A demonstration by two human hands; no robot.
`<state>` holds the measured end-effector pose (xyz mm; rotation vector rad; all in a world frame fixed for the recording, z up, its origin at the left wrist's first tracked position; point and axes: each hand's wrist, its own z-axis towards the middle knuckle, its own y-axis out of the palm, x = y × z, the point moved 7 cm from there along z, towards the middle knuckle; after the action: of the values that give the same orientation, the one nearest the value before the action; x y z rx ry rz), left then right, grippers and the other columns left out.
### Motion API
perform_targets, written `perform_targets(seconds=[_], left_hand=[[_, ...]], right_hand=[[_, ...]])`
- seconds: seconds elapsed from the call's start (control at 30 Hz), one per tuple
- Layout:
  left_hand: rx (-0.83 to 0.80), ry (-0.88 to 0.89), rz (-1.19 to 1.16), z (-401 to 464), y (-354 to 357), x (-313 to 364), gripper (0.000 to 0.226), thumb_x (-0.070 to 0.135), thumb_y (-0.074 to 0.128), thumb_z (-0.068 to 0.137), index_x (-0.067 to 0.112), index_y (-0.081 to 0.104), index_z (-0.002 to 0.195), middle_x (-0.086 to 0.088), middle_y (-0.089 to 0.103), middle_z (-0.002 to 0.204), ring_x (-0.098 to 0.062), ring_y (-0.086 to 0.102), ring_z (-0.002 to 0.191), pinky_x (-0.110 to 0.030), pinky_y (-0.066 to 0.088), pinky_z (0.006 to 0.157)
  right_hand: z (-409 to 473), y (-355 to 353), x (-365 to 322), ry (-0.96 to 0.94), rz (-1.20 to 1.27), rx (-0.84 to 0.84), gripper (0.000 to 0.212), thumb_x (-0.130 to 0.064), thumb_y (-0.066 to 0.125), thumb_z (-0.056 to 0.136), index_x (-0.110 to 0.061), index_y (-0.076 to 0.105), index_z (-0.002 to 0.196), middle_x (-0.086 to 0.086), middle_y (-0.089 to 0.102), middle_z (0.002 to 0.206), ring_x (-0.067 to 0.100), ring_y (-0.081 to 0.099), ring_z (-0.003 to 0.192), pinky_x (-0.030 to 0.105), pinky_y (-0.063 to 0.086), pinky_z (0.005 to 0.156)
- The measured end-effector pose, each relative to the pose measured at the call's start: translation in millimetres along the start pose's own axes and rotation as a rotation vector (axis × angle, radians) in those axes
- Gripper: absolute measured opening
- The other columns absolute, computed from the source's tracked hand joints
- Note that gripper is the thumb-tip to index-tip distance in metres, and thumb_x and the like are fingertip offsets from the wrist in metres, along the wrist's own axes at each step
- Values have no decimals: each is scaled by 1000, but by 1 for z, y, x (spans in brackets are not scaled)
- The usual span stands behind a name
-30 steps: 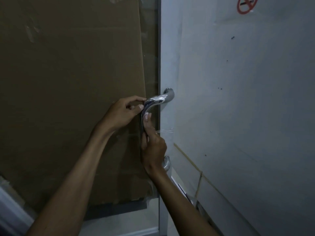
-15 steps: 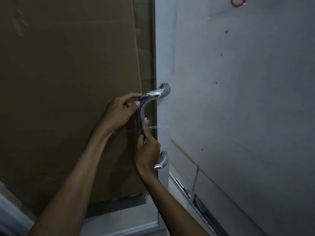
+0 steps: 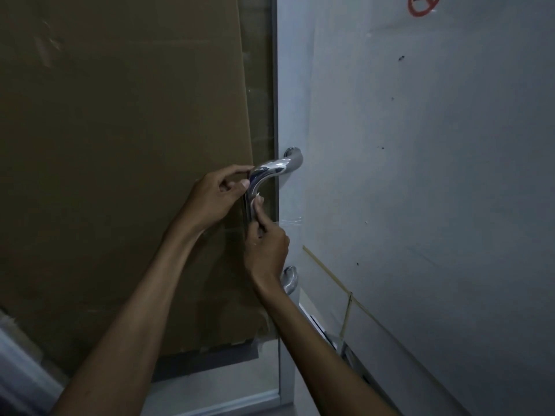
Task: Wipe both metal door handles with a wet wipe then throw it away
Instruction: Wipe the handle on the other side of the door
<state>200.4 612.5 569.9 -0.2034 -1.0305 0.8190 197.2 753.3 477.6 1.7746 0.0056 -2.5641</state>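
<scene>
Door handle (image 3: 271, 172) between pinching hands (image 3: 240, 211)

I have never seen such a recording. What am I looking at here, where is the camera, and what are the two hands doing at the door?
There is no machine here. A person wears one wide-angle camera on the head, so you look forward and down along their own bare arms.

In front is a pale door with a curved metal door handle fixed at a top and a bottom mount. Behind the glass on the left stands a brown cardboard sheet.

The left hand pinches the handle near its upper bend. The right hand has its grip lower on the bar, thumb pointing up. The task speaks of a wet wipe, but in this dim picture I cannot make one out. A red sign is at the top edge.
</scene>
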Motion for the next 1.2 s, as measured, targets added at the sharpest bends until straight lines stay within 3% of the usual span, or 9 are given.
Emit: perform_targets(seconds=[0.23, 0.43, 0.53, 0.6, 0.73, 0.83, 0.93, 1.07, 1.2], left_hand=[[-3, -12, -17, -1, 0, -1, 28, 27, 66, 102, 40, 72, 126, -6, 78, 103, -10, 69, 82, -28, 53, 80], [28, -2, -5, -4, 0, 7, 29, 17, 66, 102, 27, 73, 128, -2, 66, 84, 5, 51, 62, -5, 39, 63], [42, -9, -7, -5, 1, 6, 29, 18, 66, 102, 27, 73, 128, 0, 60, 81, 5, 48, 61, -5, 38, 63], [38, -14, 5, -5, 1, 5, 29, 21, 65, 103, 31, 72, 129, 3, 62, 84, 7, 50, 63, -5, 38, 63], [26, -11, 5, -7, 2, 6, 29, 21, 63, 104, 31, 71, 130, 6, 68, 87, 10, 53, 65, -3, 38, 63], [28, 3, 2, -6, 2, 2, 30, 23, 65, 103, 35, 72, 129, 0, 67, 88, 5, 49, 64, -6, 39, 64], [39, -6, 0, -7, 3, -1, 31, 24, 65, 102, 36, 71, 130, 3, 62, 85, 5, 46, 63, -6, 38, 64], [48, -8, 11, -7, 3, 0, 31, 25, 65, 102, 36, 71, 130, 1, 64, 87, 3, 46, 64, -7, 40, 64], [63, -7, 18, -9, 2, 2, 31, 23, 65, 102, 34, 71, 130, 1, 57, 81, 2, 43, 61, -7, 38, 62]], right_hand=[[-7, 1, 11, 68, 26, 12, 37, -16, 53, 106, -31, 64, 138, -22, 61, 74, -11, 56, 63, 9, 41, 55], [-28, 0, 25, 18, 30, -9, 43, -10, 54, 105, -31, 59, 143, -7, 75, 117, -10, 64, 72, 6, 43, 57], [-37, -2, 40, 105, 75, 1, 39, -12, 55, 106, -29, 63, 139, -11, 77, 112, -14, 64, 93, 9, 53, 73], [-27, 1, 32, 94, 88, 14, 38, -15, 55, 106, -31, 62, 139, -23, 76, 104, -18, 62, 78, 12, 55, 76], [-19, 0, 17, 1, 52, 34, 44, -13, 57, 105, -38, 56, 142, -8, 75, 88, -3, 59, 61, 13, 46, 55], [-32, 0, 34, 110, 66, 4, 44, -6, 54, 105, -28, 57, 143, -38, 68, 105, -18, 56, 100, 25, 52, 88], [-31, 0, 35, 125, 71, 29, 44, -3, 53, 104, -22, 59, 142, -37, 63, 111, -29, 53, 95, 22, 47, 94], [-22, 1, 23, 64, 63, 58, 41, -13, 56, 105, -33, 61, 140, -21, 70, 75, -9, 61, 68, 17, 49, 58], [-27, -3, 31, 132, 82, 43, 40, -9, 54, 105, -28, 62, 139, -23, 70, 113, 2, 68, 103, 4, 49, 71]])
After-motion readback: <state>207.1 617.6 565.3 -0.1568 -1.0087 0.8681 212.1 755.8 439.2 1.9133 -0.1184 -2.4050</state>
